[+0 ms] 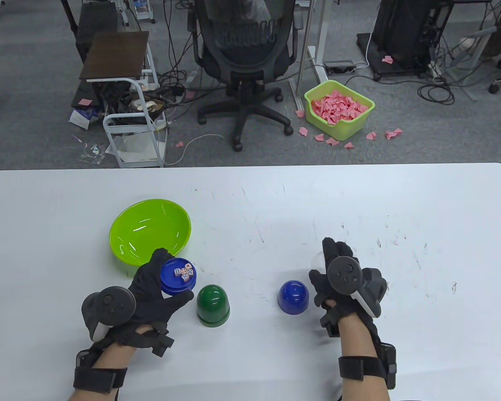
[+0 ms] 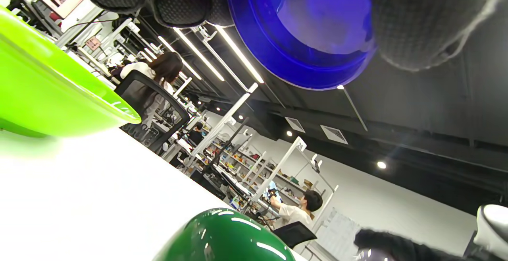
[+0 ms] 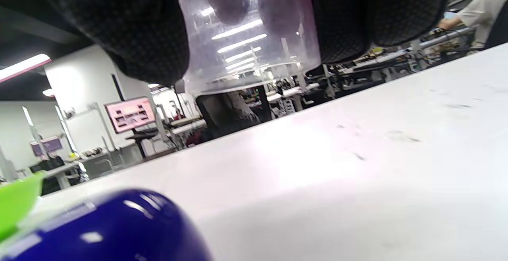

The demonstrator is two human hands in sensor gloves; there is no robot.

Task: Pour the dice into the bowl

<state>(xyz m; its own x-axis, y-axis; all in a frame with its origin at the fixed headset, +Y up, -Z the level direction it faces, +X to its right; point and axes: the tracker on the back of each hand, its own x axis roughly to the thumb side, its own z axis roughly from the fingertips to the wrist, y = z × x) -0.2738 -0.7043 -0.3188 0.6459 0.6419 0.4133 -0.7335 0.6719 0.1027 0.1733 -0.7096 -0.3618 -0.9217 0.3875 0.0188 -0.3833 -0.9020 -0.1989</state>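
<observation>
Beyond my white table (image 1: 359,200) I see grey carpet, a black mesh office chair (image 1: 244,54) in the middle, a white trolley (image 1: 135,121) far left, and a green bin (image 1: 338,109) of pink paper scraps far right.

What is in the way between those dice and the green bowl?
Nothing visible. The left hand holds the blue tray of dice right beside the near rim of the green bowl; the green cup stands on the tray's other side.

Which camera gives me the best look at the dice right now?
The table view: the dice lie in plain sight on the blue tray held by the left hand. The left wrist view shows only that tray's underside, hiding them. The right wrist view shows no dice at all.
</observation>
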